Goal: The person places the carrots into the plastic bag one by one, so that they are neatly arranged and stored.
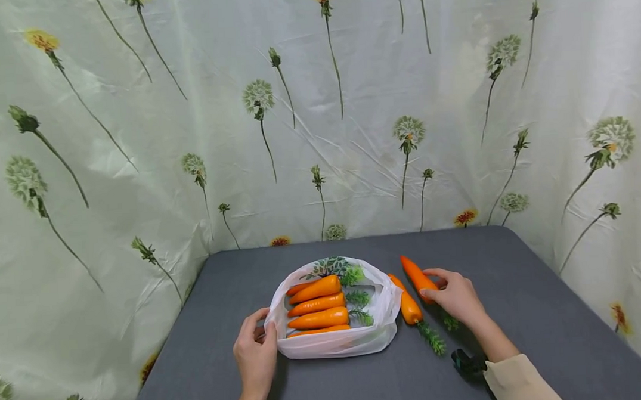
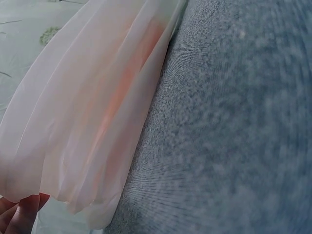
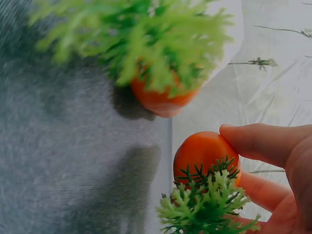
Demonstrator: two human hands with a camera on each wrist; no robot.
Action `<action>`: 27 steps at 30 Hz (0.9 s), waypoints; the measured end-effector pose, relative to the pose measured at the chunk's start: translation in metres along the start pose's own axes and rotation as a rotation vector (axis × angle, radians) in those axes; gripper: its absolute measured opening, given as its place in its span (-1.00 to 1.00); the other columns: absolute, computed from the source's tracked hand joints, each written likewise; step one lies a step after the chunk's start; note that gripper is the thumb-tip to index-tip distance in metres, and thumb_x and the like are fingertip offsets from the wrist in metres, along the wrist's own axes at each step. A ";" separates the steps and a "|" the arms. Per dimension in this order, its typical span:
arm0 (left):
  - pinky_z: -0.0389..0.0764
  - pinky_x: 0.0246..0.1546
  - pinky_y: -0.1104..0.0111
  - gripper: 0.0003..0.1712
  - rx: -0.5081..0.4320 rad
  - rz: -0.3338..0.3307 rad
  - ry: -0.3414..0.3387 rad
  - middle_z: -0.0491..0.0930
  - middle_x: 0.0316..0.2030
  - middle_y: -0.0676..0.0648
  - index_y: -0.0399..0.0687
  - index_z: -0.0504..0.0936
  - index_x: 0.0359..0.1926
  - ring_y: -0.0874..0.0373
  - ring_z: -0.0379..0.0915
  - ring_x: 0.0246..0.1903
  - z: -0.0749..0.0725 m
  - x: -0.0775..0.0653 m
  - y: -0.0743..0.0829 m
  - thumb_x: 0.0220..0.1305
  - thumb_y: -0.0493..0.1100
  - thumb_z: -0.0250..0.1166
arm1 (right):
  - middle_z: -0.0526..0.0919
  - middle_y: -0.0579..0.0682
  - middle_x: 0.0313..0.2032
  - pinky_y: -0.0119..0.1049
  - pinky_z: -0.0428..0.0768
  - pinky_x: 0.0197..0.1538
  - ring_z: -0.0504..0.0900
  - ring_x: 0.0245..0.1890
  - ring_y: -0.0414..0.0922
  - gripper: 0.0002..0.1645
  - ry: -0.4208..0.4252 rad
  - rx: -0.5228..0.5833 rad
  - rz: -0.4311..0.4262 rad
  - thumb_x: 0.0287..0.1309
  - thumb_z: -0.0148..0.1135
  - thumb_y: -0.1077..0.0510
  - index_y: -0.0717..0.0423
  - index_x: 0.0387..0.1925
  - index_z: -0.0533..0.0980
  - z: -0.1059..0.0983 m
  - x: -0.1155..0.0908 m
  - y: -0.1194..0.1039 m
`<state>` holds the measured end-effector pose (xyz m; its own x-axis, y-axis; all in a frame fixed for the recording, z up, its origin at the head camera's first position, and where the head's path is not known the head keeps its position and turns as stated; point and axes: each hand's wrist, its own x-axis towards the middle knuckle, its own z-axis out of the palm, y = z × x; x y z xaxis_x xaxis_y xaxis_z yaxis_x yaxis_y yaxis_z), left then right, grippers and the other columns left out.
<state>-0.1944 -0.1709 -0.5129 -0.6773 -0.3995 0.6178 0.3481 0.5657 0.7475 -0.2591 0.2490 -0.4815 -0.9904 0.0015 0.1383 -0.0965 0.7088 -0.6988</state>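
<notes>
A white plastic bag (image 1: 332, 346) lies with its mouth spread, and several orange carrots (image 1: 317, 305) with green tops rest inside it. My left hand (image 1: 256, 352) pinches the bag's left rim between thumb and fingers; in the left wrist view the fingertips (image 2: 30, 208) show at the bag's edge. To the right of the bag, my right hand (image 1: 453, 295) grips a carrot (image 1: 416, 274) near its leafy end, with the tip pointing away. Seen from the right wrist, thumb and fingers hold this carrot (image 3: 204, 153) at its thick end. Another carrot (image 1: 409, 308) lies between the bag and that hand.
A dark grey cloth-covered table (image 1: 361, 383) carries everything. Behind and at both sides hangs a pale curtain (image 1: 362, 162) printed with dandelions. A black strap (image 1: 467, 362) sits at the right wrist, beside a cream sleeve (image 1: 522, 382).
</notes>
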 end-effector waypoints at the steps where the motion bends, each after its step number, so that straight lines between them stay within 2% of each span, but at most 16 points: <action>1: 0.56 -0.44 0.62 -0.66 0.001 0.003 0.001 0.66 -0.22 -0.02 -0.14 0.72 -0.08 0.11 0.65 -0.45 0.000 0.000 0.000 0.11 -0.47 0.40 | 0.69 0.16 -0.09 -0.21 0.57 -0.40 0.64 -0.26 -0.01 -0.36 0.003 0.000 -0.003 0.16 0.45 0.00 0.05 0.26 0.54 -0.001 0.000 -0.002; 7: 0.56 -0.44 0.62 -0.65 0.008 0.014 0.007 0.67 -0.23 -0.01 -0.13 0.72 -0.08 0.13 0.64 -0.46 -0.002 0.001 0.002 0.10 -0.48 0.40 | 0.69 0.15 -0.08 -0.23 0.59 -0.39 0.65 -0.21 0.02 -0.37 0.006 0.019 -0.007 0.16 0.45 0.00 0.02 0.26 0.54 -0.002 -0.002 -0.011; 12: 0.57 -0.44 0.61 -0.66 0.019 -0.001 0.002 0.66 -0.22 -0.01 -0.14 0.72 -0.08 0.16 0.64 -0.46 -0.002 0.000 0.003 0.11 -0.47 0.41 | 0.69 0.12 -0.08 -0.23 0.60 -0.39 0.65 -0.21 -0.01 -0.36 0.012 0.045 -0.009 0.16 0.45 0.00 0.00 0.27 0.53 -0.001 -0.003 -0.020; 19: 0.55 -0.43 0.64 -0.68 0.048 -0.022 0.009 0.66 -0.22 -0.01 -0.13 0.71 -0.08 0.15 0.65 -0.44 -0.007 0.000 0.003 0.12 -0.44 0.41 | 0.70 0.08 -0.10 -0.22 0.58 -0.40 0.67 -0.20 -0.01 -0.37 0.002 0.061 -0.036 0.15 0.45 0.01 -0.02 0.27 0.54 0.003 -0.005 -0.036; 27: 0.56 -0.41 0.64 -0.69 0.050 -0.044 -0.010 0.66 -0.18 0.01 -0.09 0.72 -0.06 0.20 0.66 -0.41 -0.005 0.001 0.004 0.15 -0.40 0.42 | 0.70 0.10 -0.11 -0.23 0.60 -0.42 0.66 -0.27 -0.01 -0.39 0.002 0.066 -0.091 0.13 0.46 0.05 -0.05 0.24 0.55 0.004 -0.004 -0.050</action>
<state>-0.1903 -0.1724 -0.5081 -0.6979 -0.4174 0.5820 0.2854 0.5833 0.7605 -0.2511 0.2110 -0.4500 -0.9771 -0.0591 0.2042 -0.1920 0.6579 -0.7282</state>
